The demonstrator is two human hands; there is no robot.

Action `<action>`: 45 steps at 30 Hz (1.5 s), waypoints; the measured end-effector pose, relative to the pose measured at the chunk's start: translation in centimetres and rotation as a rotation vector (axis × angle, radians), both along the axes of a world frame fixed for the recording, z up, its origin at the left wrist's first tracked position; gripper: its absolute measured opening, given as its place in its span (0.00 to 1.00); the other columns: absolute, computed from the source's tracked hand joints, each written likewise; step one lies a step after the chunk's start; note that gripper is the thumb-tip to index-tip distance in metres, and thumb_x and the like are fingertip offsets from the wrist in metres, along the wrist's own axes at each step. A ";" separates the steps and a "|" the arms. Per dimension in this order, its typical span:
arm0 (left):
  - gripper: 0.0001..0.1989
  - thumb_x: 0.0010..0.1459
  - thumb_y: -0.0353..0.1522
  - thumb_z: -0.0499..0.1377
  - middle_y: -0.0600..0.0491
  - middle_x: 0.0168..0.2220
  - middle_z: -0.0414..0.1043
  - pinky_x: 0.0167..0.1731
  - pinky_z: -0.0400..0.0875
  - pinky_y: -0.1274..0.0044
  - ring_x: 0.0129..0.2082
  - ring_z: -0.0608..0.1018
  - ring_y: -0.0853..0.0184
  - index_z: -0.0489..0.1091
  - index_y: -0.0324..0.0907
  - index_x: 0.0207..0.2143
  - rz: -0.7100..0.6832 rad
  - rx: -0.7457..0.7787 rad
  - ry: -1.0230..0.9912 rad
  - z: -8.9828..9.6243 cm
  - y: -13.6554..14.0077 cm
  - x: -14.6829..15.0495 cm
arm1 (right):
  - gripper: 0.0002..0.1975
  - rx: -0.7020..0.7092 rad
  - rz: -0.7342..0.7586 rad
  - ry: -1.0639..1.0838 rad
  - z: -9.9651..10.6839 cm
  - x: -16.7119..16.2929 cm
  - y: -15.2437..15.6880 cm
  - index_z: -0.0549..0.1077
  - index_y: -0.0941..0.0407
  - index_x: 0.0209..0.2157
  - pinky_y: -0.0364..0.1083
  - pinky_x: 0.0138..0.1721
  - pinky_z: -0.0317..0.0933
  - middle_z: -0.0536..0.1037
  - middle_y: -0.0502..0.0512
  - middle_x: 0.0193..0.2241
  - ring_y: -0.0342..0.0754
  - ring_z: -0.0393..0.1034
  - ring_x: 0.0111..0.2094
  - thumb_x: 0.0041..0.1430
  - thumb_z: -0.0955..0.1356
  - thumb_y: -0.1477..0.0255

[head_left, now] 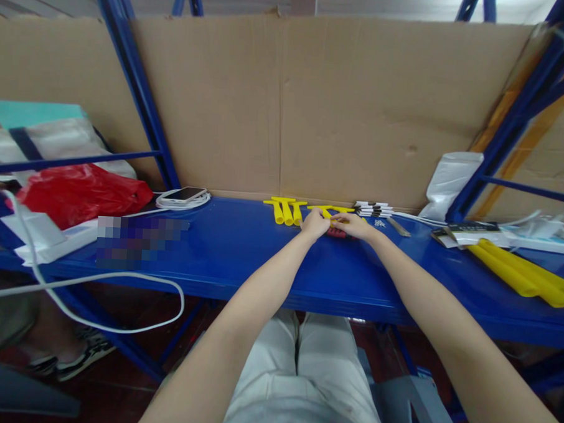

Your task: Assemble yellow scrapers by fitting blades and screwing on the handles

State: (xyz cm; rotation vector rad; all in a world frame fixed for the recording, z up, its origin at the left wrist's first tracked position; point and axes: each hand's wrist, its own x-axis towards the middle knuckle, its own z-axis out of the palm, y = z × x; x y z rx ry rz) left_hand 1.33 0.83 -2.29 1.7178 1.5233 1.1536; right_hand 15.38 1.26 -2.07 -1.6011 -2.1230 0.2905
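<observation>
My left hand (315, 224) and my right hand (355, 226) meet near the back of the blue table, fingertips close together. Both sets of fingers are bent inward and look closed; what lies between them is too small and covered to make out. Just behind the fingers are yellow T-shaped tube pieces (326, 212), partly hidden by the hands. A red and black object (339, 233) lies beneath the right hand, mostly covered. To the left of my hands, three more yellow T-shaped pieces (288, 212) lie side by side with their round open ends toward me.
Right of the hands lie a black-and-white stack (373, 209), small silvery bits (379, 222) and a flat metal strip (398, 227). Long yellow tubes (525, 272) rest far right. Leftward are a phone (187, 195) on a coiled cable, a red bag (86, 193) and a hanging white cable (178, 294).
</observation>
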 end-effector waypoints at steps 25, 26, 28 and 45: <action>0.17 0.48 0.28 0.61 0.54 0.42 0.74 0.51 0.61 0.69 0.47 0.72 0.61 0.68 0.50 0.42 -0.101 0.216 0.094 0.1 -0.9 -0.6 | 0.25 -0.043 0.093 0.537 0.8 -1.1 -0.6 0.72 0.59 0.45 0.50 0.54 0.57 0.78 0.56 0.39 0.46 0.72 0.43 0.44 0.58 0.86; 0.17 0.48 0.28 0.61 0.55 0.41 0.74 0.50 0.62 0.69 0.47 0.73 0.61 0.68 0.50 0.42 -0.102 0.223 0.087 0.2 -1.0 -0.6 | 0.25 -0.043 0.089 0.551 0.9 -1.1 -0.6 0.72 0.59 0.45 0.50 0.54 0.57 0.78 0.56 0.39 0.45 0.72 0.43 0.45 0.58 0.85; 0.15 0.49 0.29 0.61 0.55 0.41 0.74 0.49 0.62 0.71 0.45 0.73 0.62 0.69 0.49 0.41 -0.111 0.251 0.086 0.3 -1.1 -0.7 | 0.24 -0.027 0.084 0.577 1.0 -1.3 -0.7 0.71 0.60 0.45 0.49 0.54 0.57 0.78 0.56 0.41 0.45 0.71 0.44 0.46 0.59 0.84; 0.15 0.52 0.28 0.56 0.56 0.35 0.72 0.38 0.65 0.78 0.32 0.74 0.69 0.65 0.47 0.43 -0.232 0.412 0.053 1.4 -2.6 -0.2 | 0.31 0.063 -0.113 0.918 2.3 0.1 -1.1 0.44 0.50 0.61 0.48 0.38 0.68 0.73 0.56 0.46 0.45 0.73 0.38 0.56 0.59 0.71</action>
